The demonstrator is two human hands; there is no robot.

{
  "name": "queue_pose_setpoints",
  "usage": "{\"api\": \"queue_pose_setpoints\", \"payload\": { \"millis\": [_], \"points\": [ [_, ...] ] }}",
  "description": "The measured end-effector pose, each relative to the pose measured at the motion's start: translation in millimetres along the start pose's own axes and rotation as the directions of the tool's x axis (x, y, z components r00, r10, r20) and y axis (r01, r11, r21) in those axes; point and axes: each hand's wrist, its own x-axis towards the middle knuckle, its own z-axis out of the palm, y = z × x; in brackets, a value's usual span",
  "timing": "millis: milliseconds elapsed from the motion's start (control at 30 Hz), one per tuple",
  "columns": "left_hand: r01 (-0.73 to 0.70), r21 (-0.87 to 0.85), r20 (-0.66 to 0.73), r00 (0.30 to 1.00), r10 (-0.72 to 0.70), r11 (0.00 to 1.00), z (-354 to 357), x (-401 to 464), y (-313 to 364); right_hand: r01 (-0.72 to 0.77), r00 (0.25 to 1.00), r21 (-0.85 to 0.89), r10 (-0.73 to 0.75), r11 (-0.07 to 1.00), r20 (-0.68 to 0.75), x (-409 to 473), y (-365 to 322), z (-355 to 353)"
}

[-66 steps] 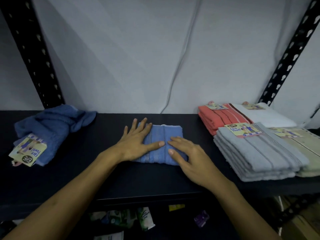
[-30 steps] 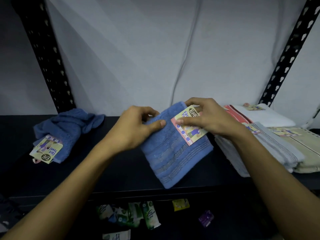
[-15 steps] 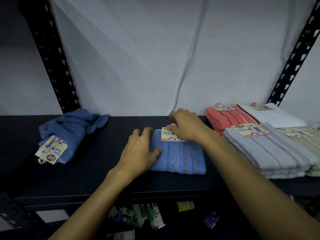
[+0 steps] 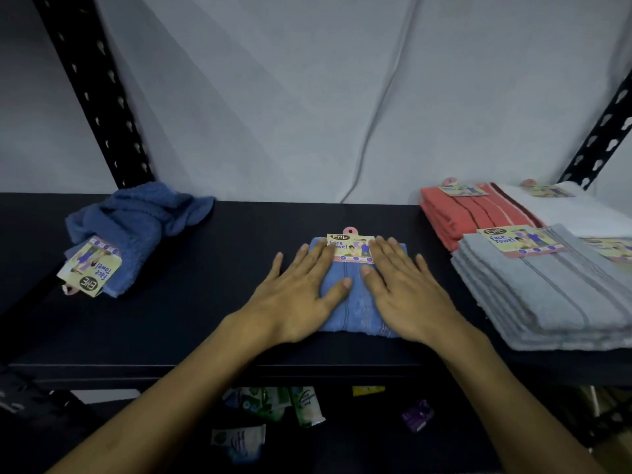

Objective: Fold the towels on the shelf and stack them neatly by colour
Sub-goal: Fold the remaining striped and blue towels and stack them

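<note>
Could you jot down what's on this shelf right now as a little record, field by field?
Folded blue towel: flat, mid-shelf, label up
Left hand: open, pressing its left side
Right hand: open, pressing its right side
Crumpled blue towel: unfolded, far left
Grey stack: folded, right
Coral stack: folded, behind grey
Shelf: dark

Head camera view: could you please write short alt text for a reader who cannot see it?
Left hand and right hand press flat on a folded blue face towel on a black shelf. A crumpled blue towel lies left; folded coral, white and grey towels sit right.
</note>
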Motion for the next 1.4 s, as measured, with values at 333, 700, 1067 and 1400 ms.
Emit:
{"api": "queue_pose_setpoints", "payload": {
  "millis": [333,700,1067,1400],
  "points": [
    [-0.049,-0.086,-0.01,0.999,0.048,0.995,-2,-28,-8,0.124,0.988,-0.037,-0.12,0.992,0.098,5,10,-38],
    [-0.013,0.038,-0.083,0.996,0.016,0.999,7,-25,-7,0.064,0.998,-0.08,-0.065,0.995,-0.018,-31,-4,-12],
    [0.034,0.103,-0.088,0.996,-0.025,0.994,-23,14,-24,-0.16,0.985,-0.003,0.16,0.987,-0.058,2,-29,-6],
    [0.191,0.061,-0.128,0.975,-0.182,0.98,-39,68,-75,-0.103,0.993,-0.002,0.103,0.995,-0.051,87,22,-19]
  ]
}}
